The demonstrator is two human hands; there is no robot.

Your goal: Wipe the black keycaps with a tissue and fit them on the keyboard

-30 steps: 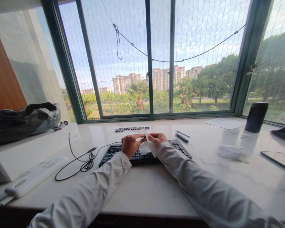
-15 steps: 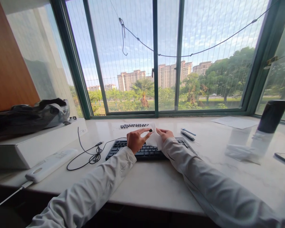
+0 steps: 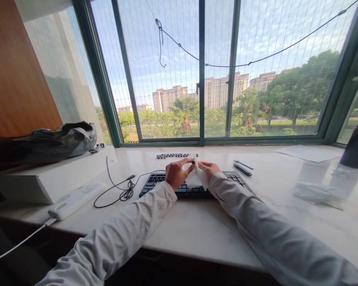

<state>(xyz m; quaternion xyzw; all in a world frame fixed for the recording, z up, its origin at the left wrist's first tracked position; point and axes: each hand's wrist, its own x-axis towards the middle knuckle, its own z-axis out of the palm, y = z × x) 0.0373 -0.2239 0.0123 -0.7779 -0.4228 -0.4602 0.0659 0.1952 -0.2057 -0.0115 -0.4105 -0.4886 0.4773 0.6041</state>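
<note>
Between the thumb and fingers of my left hand (image 3: 176, 173) is a small black keycap (image 3: 193, 162). My right hand (image 3: 208, 170) pinches a thin white tissue (image 3: 196, 178), which hangs down and meets the keycap. Both hands are above a black keyboard (image 3: 155, 182), whose middle they partly cover. Behind them, several loose keycaps (image 3: 170, 156) lie in rows on the pale marble-like counter (image 3: 193, 222).
A coiled black cable (image 3: 127, 194) lies left of the keyboard, near a white power strip (image 3: 76, 200) and a white box (image 3: 47, 178). To the right are pens (image 3: 242, 168), a crumpled clear plastic bag (image 3: 316, 192), a paper sheet (image 3: 307, 153) and a dark cylinder (image 3: 356, 146).
The keycap in my left hand has come against the tissue, and my hands have drawn closer together. The whole view has shifted, so the scene sits further right.
</note>
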